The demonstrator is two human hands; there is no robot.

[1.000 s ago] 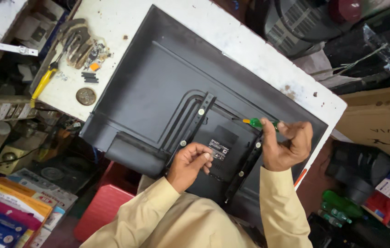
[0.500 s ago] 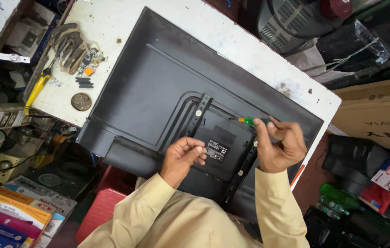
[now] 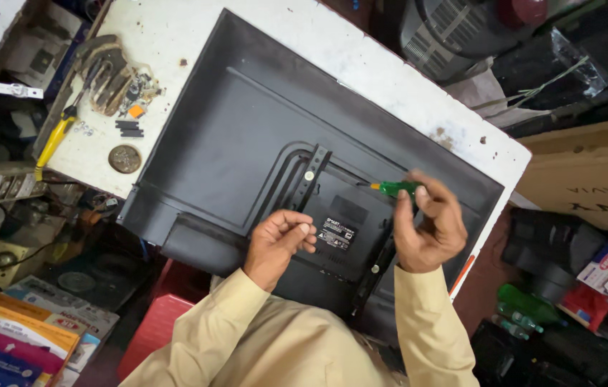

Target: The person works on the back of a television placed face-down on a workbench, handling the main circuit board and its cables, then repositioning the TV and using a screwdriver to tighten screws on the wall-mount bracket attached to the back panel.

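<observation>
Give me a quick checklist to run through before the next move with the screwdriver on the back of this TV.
1. Screwdriver held firmly: ok, the right hand grips its green handle.
2. Tip seated in a screw: cannot tell, the tip is too small to see.
3. TV lying flat, face down, on the table: ok, though its near edge overhangs the table.
4. Left hand clear of the tool: ok, it rests on the back panel beside the label, apart from the screwdriver.
5. Left bracket screw present: ok, one pale screw head shows on it.
6. Loose parts out of the way: ok, the yellow tool and small parts lie at the table's far corner.
</observation>
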